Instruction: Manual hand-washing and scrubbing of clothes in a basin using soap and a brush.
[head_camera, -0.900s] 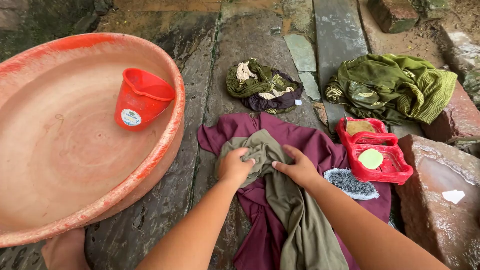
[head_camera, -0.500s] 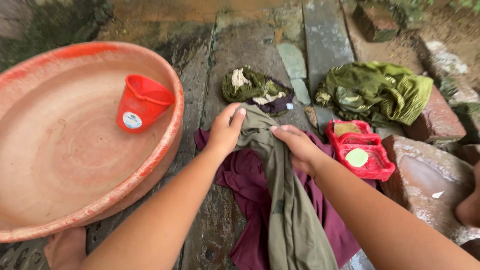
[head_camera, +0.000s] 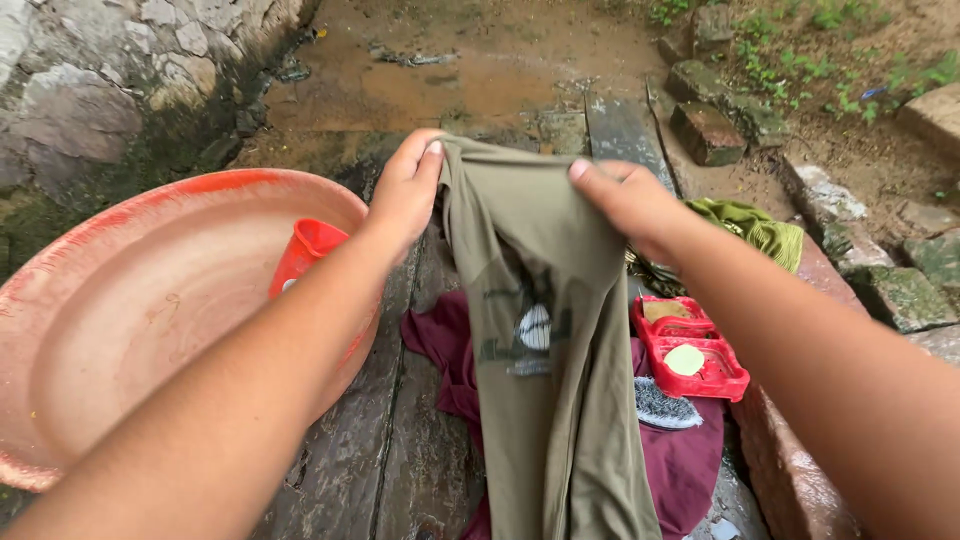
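I have the olive shirt (head_camera: 545, 330) lifted off the ground, pinched at its top edge by both hands. My left hand (head_camera: 405, 190) grips one corner, my right hand (head_camera: 630, 205) the other, and the cloth hangs straight down between and below them. Under it lies the maroon garment (head_camera: 690, 455) on the wet stone. Left of my left hand sits the big orange basin (head_camera: 130, 310) with a red cup (head_camera: 305, 255). Below my right hand: a red soap tray (head_camera: 700, 360), what looks like a scrub brush (head_camera: 665, 408).
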